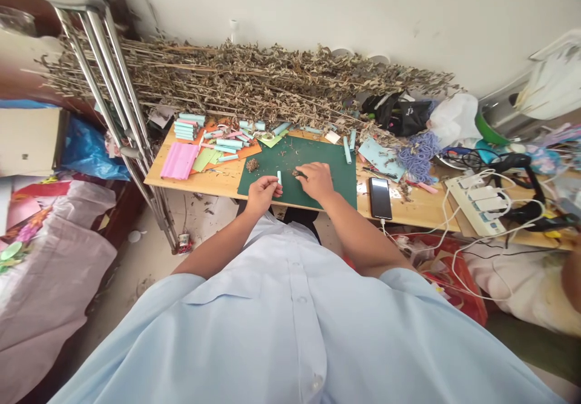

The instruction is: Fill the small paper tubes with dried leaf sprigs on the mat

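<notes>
My left hand (264, 194) pinches a small light-blue paper tube (279, 177), held upright over the front part of a dark green mat (318, 149). To its right, my right hand (314, 181) has its fingers closed around a small dark piece (297, 174), too small to name for certain. A little clump of dried plant (252, 165) lies on the mat's left side, beyond my left hand. Brown crumbs are scattered on the mat behind both hands. Two light-blue tubes (347, 149) lie at the mat's right edge.
Rolled paper tubes (229, 145) and pink sheets (180, 160) cover the table's left side. Dried stalks (254, 83) line the back. At right are a phone (380, 198), purple yarn (417, 158) and a power strip (476, 201) with cables. Metal crutches (113, 89) stand at left.
</notes>
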A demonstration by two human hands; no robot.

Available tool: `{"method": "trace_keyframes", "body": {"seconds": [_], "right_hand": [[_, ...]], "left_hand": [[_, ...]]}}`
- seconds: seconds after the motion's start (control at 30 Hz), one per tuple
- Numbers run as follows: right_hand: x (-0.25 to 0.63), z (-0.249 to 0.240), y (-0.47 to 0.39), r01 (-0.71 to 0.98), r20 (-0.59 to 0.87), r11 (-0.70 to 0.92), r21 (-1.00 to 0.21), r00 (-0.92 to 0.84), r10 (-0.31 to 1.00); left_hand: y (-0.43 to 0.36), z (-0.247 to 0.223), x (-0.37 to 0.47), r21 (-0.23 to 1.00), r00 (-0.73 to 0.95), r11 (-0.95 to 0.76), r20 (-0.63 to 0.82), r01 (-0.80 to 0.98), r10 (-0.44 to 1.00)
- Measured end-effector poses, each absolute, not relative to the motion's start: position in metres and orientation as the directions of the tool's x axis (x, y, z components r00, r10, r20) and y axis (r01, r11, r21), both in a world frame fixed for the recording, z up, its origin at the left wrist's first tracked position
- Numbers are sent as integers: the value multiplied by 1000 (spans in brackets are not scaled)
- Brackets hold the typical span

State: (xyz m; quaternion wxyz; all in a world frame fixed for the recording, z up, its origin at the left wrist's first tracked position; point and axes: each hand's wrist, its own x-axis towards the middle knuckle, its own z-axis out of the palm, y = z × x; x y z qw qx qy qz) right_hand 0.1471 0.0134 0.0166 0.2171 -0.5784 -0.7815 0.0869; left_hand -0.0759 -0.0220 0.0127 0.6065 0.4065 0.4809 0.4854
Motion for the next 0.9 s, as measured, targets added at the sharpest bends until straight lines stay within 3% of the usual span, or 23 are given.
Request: {"method": "trace_keyframes", "body": {"seconds": [0.2,0.33,0.47,0.6,0.9], "right_hand": [[130,14,14,877,236,282,-388,-202,951],[138,23,0,810,351,274,-518,-92,932],[149,29,-23,714,399,298,-633,-29,917],[160,24,-42,646,387,321,-693,-41,921],[173,9,-54,507,301,200,-838,126,945]], "left_hand": [[-20,13,-59,973,144,187,-168,-134,975],[-17,15,-49,967,180,204,-176,-155,968],[-12,17,-34,915,274,336,-272,-224,923],[-7,18,-19,859,393,417,-288,-298,873],[-3,11,-2,822,559,460,-220,-335,800]]}}
